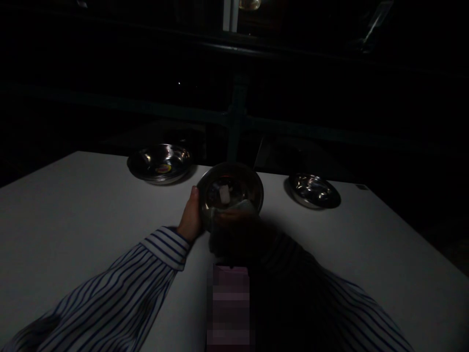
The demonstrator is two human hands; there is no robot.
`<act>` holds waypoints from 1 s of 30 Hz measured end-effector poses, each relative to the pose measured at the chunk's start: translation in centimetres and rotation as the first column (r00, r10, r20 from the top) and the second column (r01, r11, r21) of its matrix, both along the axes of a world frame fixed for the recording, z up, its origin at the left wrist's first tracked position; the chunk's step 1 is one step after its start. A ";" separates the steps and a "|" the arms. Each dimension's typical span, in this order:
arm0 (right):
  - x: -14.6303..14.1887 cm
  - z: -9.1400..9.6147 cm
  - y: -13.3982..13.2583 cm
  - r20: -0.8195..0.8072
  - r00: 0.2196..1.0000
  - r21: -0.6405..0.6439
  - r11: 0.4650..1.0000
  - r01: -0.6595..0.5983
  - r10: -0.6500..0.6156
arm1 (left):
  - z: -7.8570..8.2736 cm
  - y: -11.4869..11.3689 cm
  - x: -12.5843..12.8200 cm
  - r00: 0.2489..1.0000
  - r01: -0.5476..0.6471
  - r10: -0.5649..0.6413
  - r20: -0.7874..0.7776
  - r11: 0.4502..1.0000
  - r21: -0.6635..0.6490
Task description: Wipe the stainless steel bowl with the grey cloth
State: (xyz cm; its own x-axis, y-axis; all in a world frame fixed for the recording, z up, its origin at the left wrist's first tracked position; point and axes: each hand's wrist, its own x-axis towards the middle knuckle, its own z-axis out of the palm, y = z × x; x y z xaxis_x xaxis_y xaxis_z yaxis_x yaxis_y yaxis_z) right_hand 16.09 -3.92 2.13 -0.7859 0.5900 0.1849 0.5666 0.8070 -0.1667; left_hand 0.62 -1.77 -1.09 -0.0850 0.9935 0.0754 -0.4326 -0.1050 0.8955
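Note:
My left hand [191, 215] is closed on the left rim of a shiny metal bowl [252, 183], thumb up along the edge. The bowl is tilted, its inside facing me, above the far part of the white table. My right hand [249, 232], dark and blurred, presses a greyish cloth [242, 205] against the bowl's lower inside. Its fingers are mostly hidden in shadow. A pale patch shows in the bowl's middle; whether it is a label or a reflection I cannot tell.
Stacked metal bowls [161, 178], with a yellow and pink sticker inside, stand at the table's far left. A smaller metal bowl [313, 193] is at the far right. A pinkish phone-like object [230, 281], partly pixelated, is at the front of the white table [110, 210].

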 end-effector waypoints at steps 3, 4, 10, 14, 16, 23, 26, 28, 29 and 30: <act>-0.4 -0.6 0.0 -0.112 0.991 0.003 0.998 -0.067 0.067 | 0.2 -0.2 0.1 0.999 -0.011 0.012 0.035 1.000 -0.027; -0.3 -0.6 0.1 -0.099 0.993 0.006 0.998 -0.066 0.066 | 0.3 -0.2 0.0 0.999 -0.018 0.018 0.026 0.999 -0.027; 2.1 0.9 0.5 0.210 0.977 0.020 0.999 0.027 -0.030 | 0.4 0.3 -0.4 0.999 -0.028 0.031 -0.042 0.998 0.055; 2.7 0.9 1.0 0.240 0.970 0.044 0.998 0.034 -0.043 | 0.9 0.2 -0.3 1.000 -0.010 0.010 -0.012 0.999 0.032; 2.5 0.6 1.0 0.234 0.972 0.069 0.997 0.018 -0.034 | 1.0 0.0 -0.2 1.000 -0.016 0.016 0.013 1.000 0.020; 2.0 -0.2 1.1 0.159 0.985 0.126 0.991 0.041 -0.061 | 1.0 -0.1 0.0 0.996 0.047 -0.046 0.077 0.999 -0.022; 1.8 -0.4 1.2 0.070 0.996 0.086 0.995 0.051 -0.057 | 0.6 0.0 0.4 0.998 0.050 -0.050 0.040 0.999 0.020; 1.3 -0.6 1.0 0.016 0.999 0.066 0.997 0.030 -0.031 | 0.3 0.1 0.5 0.999 0.043 -0.043 0.006 0.998 0.045; 0.9 -0.7 0.8 -0.004 1.000 0.060 0.998 0.018 -0.018 | 0.1 0.1 0.4 0.999 0.035 -0.034 -0.013 0.998 0.046; 0.5 -0.8 0.5 -0.019 1.000 0.058 0.998 0.011 -0.010 | 0.0 0.2 0.3 0.999 0.022 -0.021 -0.031 0.999 0.038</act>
State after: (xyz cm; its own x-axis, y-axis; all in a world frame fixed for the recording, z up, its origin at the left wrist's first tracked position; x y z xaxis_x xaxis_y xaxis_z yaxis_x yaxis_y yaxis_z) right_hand 16.59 -3.42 1.36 -0.7757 0.5863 0.2335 0.5725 0.8094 -0.1307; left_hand 0.97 -1.60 -1.13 -0.0610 0.9914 0.1156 -0.4074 -0.1305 0.9039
